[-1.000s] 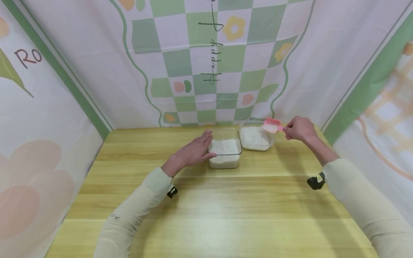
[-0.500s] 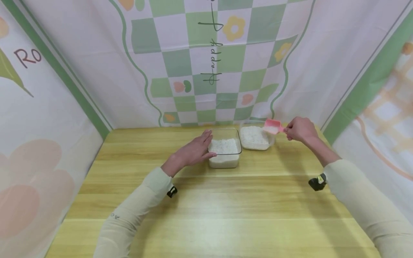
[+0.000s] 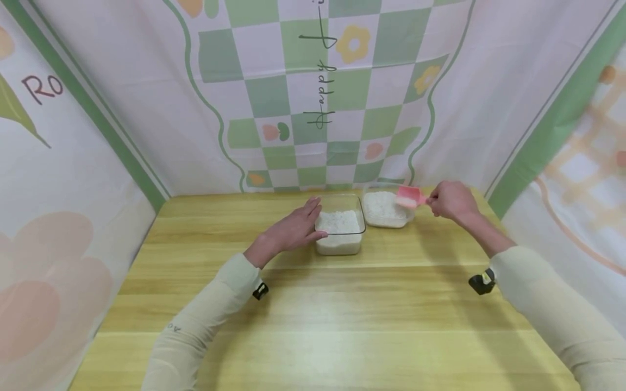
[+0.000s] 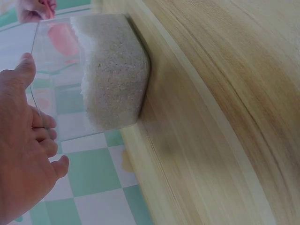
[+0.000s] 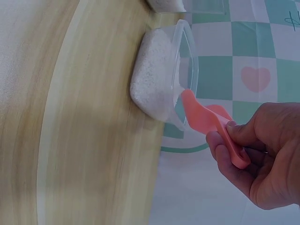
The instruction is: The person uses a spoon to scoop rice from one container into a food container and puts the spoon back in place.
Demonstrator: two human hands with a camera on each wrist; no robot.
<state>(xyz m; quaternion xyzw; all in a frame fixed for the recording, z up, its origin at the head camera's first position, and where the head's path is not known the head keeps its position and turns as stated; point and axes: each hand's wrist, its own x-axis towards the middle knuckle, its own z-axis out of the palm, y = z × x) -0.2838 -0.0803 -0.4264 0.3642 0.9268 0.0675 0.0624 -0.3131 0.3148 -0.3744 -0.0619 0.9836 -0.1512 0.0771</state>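
In the head view, a clear glass container [image 3: 339, 244] partly filled with white rice stands at the back of the table. My left hand [image 3: 290, 228] rests against its left side, fingers along the rim and thumb at the near corner. To its right sits a shallower clear plastic container [image 5: 152, 75], also holding rice. My right hand [image 5: 269, 152] pinches the handle of a small pink scoop [image 5: 204, 115] between thumb and fingers. The scoop is tilted over the right rim of the plastic container, with white grains at its lip in the right wrist view.
A wooden table [image 3: 313, 315] spreads out in front of both containers. Right behind them hangs a green-and-white checked cloth [image 3: 313, 141], and more patterned cloth [image 3: 78, 217] closes off the sides. A small black device [image 3: 482, 281] is strapped at the right wrist.
The scoop has gone slightly left and down over the plastic container and tipped further, with my right hand following. My left hand and both containers have stayed in place.
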